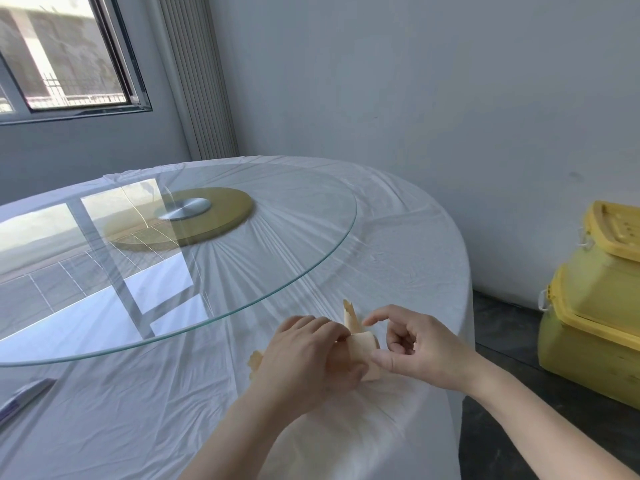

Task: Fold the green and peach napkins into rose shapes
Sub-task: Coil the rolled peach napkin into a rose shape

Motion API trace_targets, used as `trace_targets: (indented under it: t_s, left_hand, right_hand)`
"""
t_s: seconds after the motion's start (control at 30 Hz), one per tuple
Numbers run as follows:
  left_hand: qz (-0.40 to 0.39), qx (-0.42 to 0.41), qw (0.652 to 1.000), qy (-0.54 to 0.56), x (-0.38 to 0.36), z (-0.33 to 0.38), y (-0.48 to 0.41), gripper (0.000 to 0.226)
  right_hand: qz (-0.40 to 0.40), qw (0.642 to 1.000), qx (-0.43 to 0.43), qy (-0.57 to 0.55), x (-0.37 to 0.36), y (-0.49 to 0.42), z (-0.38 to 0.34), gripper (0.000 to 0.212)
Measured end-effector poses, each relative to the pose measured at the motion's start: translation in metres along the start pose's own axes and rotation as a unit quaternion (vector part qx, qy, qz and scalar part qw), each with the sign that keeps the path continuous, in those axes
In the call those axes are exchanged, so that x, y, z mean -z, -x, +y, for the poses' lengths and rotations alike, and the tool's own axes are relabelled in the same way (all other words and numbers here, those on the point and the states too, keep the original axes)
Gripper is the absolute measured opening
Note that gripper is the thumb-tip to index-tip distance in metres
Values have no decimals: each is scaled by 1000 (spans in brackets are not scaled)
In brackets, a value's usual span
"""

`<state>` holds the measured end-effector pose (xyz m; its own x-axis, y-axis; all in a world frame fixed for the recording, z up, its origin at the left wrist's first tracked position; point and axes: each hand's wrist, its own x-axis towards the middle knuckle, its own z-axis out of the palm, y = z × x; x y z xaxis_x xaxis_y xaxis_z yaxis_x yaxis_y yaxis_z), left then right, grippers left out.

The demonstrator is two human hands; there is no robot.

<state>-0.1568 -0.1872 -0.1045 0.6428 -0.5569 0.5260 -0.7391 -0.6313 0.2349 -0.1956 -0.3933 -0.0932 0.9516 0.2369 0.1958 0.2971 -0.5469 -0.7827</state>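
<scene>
Right now the peach napkin (362,348) lies low in the frame's centre, a half-made roll on the white tablecloth (138,427) with a pointed tail sticking up. The left hand (311,358) grips the roll, fingers curled over it. The right hand (419,348) touches its end with the thumb, but I cannot tell whether it pinches. Probably best: keep the roll tight while tucking that end.

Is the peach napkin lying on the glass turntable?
No, the peach napkin sits on the white tablecloth, on the near side of the glass turntable, gripped by the left hand.
</scene>
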Motion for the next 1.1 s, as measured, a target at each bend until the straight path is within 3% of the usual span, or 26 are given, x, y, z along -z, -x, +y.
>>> trace_targets:
  t_s: [0.23,0.37,0.47,0.6,0.73,0.87,1.1]
  left_hand:
    - [36,-39,997,-60,0,-5,0,48]
    - [91,-90,990,-62,-3,-2,-2,33]
    - [96,-75,990,-74,-7,-1,-4,31]
    - [76,-39,993,-85,-10,-6,-4,41]
    - [53,-3,994,-93,-14,-9,-4,56]
    - [23,14,989,-143,-21,-14,-5,74]
    - [36,19,992,-123,-19,-9,-7,48]
  right_hand:
    - [38,999,-2,10,-3,-16,6,4]
    - [39,999,-22,22,-2,-30,9,12]
    - [47,998,-29,41,-2,-37,13,21]
    - [93,994,2,50,-4,-36,13,9]
    - [90,995,38,15,-9,-26,14,19]
    - [80,996,13,29,-8,-32,24,33]
    - [32,999,-17,-10,-1,-65,30,19]
